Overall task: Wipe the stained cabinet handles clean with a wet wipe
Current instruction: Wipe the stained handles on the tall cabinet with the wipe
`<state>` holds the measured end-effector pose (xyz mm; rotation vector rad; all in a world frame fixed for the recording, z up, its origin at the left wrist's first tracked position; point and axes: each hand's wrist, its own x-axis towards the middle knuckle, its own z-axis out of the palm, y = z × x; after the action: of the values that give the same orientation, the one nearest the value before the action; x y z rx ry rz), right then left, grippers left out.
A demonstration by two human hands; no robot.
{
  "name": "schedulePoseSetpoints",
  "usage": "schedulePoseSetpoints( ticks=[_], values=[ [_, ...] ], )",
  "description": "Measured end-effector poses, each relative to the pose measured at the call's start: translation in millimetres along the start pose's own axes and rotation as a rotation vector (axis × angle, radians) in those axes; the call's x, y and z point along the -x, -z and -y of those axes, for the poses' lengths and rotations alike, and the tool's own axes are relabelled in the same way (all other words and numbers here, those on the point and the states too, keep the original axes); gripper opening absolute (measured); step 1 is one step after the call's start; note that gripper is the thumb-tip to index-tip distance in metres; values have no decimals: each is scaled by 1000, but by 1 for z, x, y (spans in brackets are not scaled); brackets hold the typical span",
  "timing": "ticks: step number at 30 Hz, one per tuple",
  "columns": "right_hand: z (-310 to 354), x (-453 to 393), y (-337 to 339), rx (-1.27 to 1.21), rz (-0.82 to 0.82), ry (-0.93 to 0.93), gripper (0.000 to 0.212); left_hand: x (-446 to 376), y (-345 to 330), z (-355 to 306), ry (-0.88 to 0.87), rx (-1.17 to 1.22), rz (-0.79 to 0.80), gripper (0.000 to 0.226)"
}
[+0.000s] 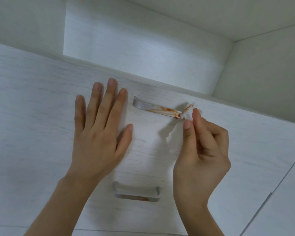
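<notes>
Upper handle [157,109]: metal bar, mounted on white woodgrain drawer front [41,103]; left half clean, right half smeared with red-orange stain; right end covered by wet wipe.
Wet wipe [188,114]: white, bunched into small wad, pressed against right end of upper handle; red-orange marks on its top edge; loose tail hanging below, partly blurred.
Right hand [203,150]: thumb and forefinger pinching wet wipe at fingertips; remaining fingers curled into palm; positioned just right of and below upper handle.
Left hand [99,133]: flat, fingers straight and slightly spread, palm pressed on drawer front; holding nothing; forefinger just beside left end of upper handle, not touching it.
Lower handle [137,193]: same metal bar type, on front panel below, between both wrists; reddish stain along its lower edge; untouched by either hand.
Recess [143,53]: open white compartment above drawer front, back panel lit.
Side panel [279,210]: white, at right edge, adjoining drawer front.
</notes>
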<state>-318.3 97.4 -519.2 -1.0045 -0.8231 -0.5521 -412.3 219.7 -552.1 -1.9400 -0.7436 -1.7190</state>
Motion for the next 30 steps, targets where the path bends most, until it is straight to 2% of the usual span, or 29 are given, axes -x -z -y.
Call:
schedulePoseSetpoints(
  ticks=[3, 6, 9, 13, 17, 21, 25, 28, 30],
  values=[
    [-5, -4, 1, -27, -17, -17, 23, 0, -2, -2, 7, -10, -18, 63],
    [-1, -3, 1, 7, 16, 52, 21, 0, -4, -4, 26, -3, -28, 64],
    [-2, -2, -4, -87, -31, -47, 13, 0, -4, -5, 32, -3, -28, 65],
    [1, -1, -6, -38, -11, -37, 10, -1, -2, -5, 30, 9, -22, 65],
    [-2, -8, -1, -121, -89, -142, 7, -1, -1, -5, 29, 13, -18, 66],
    [4, -2, -5, -17, 7, -17, 11, -2, -1, -7, 33, 15, -18, 66],
    [1, -4, -7, -28, -36, -26, 10, -2, 0, -7, 38, 28, -8, 67],
    [3, -2, -4, 36, 54, 63, 13, -1, 0, -5, 28, 27, 5, 68],
    [1, -10, 2, -29, -8, -56, 12, -1, 0, -5, 27, 24, 6, 69]
  ],
)
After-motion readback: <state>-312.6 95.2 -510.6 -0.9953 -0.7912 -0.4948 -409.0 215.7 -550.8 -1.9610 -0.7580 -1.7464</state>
